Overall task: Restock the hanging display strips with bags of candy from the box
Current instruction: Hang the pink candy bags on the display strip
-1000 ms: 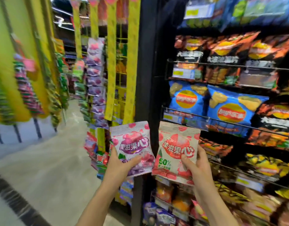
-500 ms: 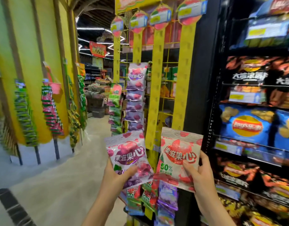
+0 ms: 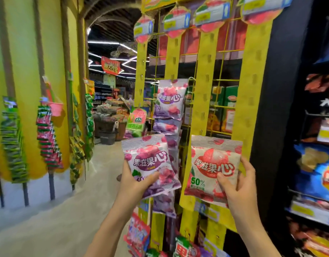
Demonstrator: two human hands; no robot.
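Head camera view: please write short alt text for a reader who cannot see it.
A person's left hand holds a purple candy bag and the right hand a red candy bag, both raised before yellow hanging display strips, one strip carrying purple bags.

You hold two candy bags upright. The purple bag point(image 3: 150, 164), grape picture, tilts slightly, in front of the half-filled strip point(image 3: 173, 58) with purple bags point(image 3: 169, 101) hanging on it. The red bag point(image 3: 213, 167), lychee picture and green "50%", is against the lower part of a bare yellow strip point(image 3: 206, 86). Another bare strip point(image 3: 252, 89) hangs just right.
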